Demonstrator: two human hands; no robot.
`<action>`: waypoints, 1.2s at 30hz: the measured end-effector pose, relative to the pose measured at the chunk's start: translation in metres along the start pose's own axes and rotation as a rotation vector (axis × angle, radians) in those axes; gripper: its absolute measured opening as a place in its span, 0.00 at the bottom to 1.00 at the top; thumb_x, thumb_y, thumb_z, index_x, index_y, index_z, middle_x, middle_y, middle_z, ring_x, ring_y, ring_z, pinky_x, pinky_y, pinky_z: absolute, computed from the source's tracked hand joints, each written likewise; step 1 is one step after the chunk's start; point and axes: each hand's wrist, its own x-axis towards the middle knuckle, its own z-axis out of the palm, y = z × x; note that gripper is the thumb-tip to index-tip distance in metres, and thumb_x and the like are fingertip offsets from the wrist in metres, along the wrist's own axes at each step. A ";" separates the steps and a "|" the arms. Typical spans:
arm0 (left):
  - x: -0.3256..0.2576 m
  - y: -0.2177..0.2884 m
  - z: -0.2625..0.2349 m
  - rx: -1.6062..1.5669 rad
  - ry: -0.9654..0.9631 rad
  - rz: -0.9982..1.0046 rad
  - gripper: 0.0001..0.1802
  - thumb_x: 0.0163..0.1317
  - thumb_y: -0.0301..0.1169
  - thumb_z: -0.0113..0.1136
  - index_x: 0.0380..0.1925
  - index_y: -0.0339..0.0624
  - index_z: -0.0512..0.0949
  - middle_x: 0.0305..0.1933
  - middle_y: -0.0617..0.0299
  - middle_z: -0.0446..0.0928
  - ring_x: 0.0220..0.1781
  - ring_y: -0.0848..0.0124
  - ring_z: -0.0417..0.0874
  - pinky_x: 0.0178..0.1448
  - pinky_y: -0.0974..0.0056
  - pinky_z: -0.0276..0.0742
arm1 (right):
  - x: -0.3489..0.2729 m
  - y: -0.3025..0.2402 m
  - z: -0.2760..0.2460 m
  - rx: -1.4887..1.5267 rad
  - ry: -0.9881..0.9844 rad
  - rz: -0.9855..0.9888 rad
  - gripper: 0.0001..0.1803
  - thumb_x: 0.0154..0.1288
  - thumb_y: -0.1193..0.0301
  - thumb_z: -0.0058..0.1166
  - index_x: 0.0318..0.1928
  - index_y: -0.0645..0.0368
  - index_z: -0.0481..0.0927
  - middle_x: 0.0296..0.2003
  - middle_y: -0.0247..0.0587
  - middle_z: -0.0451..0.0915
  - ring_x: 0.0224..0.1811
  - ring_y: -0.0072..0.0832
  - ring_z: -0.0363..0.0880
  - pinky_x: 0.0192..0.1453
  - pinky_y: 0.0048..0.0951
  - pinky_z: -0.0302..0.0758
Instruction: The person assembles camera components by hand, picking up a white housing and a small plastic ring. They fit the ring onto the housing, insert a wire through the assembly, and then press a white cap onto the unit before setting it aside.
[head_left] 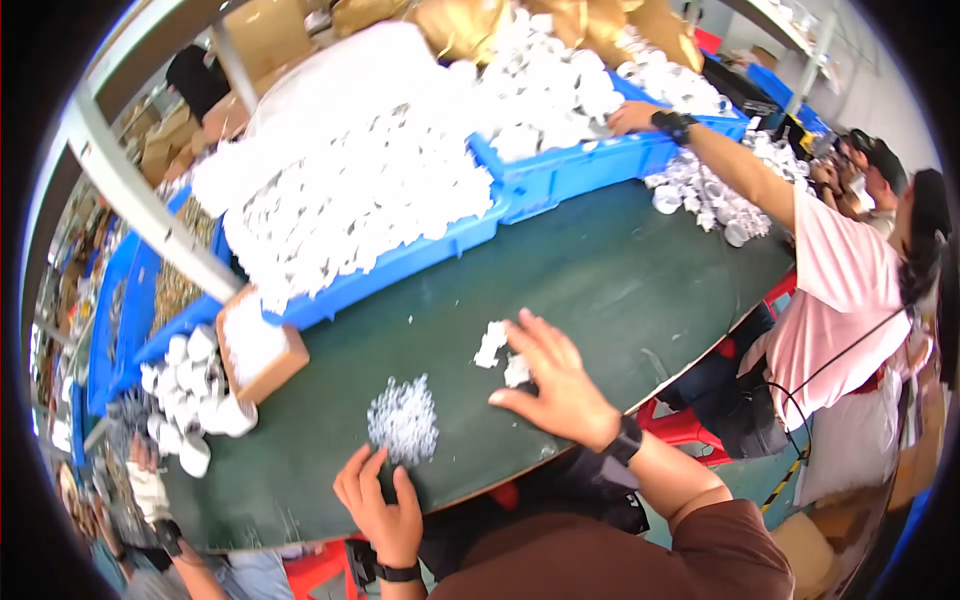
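From my remote seat I see my right grip (pixel 558 388) open, thumb spread from the fingers, with small white pieces (pixel 489 345) just left of its fingertips and between thumb and forefinger; I cannot tell whether it touches them. My left grip (pixel 383 512) is loosely bent and looks empty, just short of a heap of pale blue-grey bits (pixel 403 420), likely gathered there to be in easy reach. Beyond that grip, to the left, a cardboard box (pixel 288 368) of white stuff adjoins white cup-like parts (pixel 205 405), perhaps set aside to leave working room on the green surface (pixel 590 275). Farther ahead of both grips, a blue bin (pixel 430 250) heaped with white pieces lines the far edge, its wall presumably containing them. Ahead and right of my right grip, a co-worker's hand (pixel 632 118) reaches into another blue bin (pixel 575 178).
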 end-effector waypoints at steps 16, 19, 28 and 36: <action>-0.003 0.002 0.001 0.051 0.028 0.078 0.16 0.63 0.28 0.66 0.51 0.44 0.81 0.55 0.52 0.81 0.55 0.50 0.81 0.59 0.49 0.75 | -0.013 -0.015 -0.006 0.165 0.020 -0.070 0.33 0.68 0.60 0.68 0.69 0.58 0.73 0.69 0.59 0.68 0.71 0.54 0.66 0.75 0.46 0.65; -0.001 0.004 0.004 0.067 0.060 0.086 0.15 0.62 0.28 0.66 0.49 0.43 0.81 0.54 0.52 0.82 0.53 0.50 0.81 0.57 0.49 0.76 | -0.026 -0.015 -0.012 0.049 0.107 0.051 0.26 0.66 0.66 0.68 0.60 0.61 0.77 0.63 0.55 0.73 0.65 0.51 0.71 0.69 0.45 0.71; -0.003 0.001 0.013 0.108 0.112 0.106 0.13 0.62 0.29 0.66 0.47 0.43 0.80 0.52 0.54 0.82 0.50 0.50 0.82 0.52 0.50 0.77 | -0.019 -0.015 -0.004 0.043 0.151 -0.023 0.21 0.64 0.68 0.69 0.54 0.59 0.80 0.55 0.47 0.81 0.58 0.47 0.77 0.63 0.42 0.74; -0.005 0.002 0.013 0.101 0.117 0.089 0.13 0.62 0.30 0.66 0.47 0.45 0.81 0.52 0.56 0.82 0.52 0.52 0.82 0.53 0.51 0.76 | -0.015 -0.016 -0.005 0.074 0.123 0.007 0.19 0.65 0.68 0.68 0.53 0.60 0.80 0.52 0.46 0.83 0.57 0.47 0.77 0.64 0.42 0.73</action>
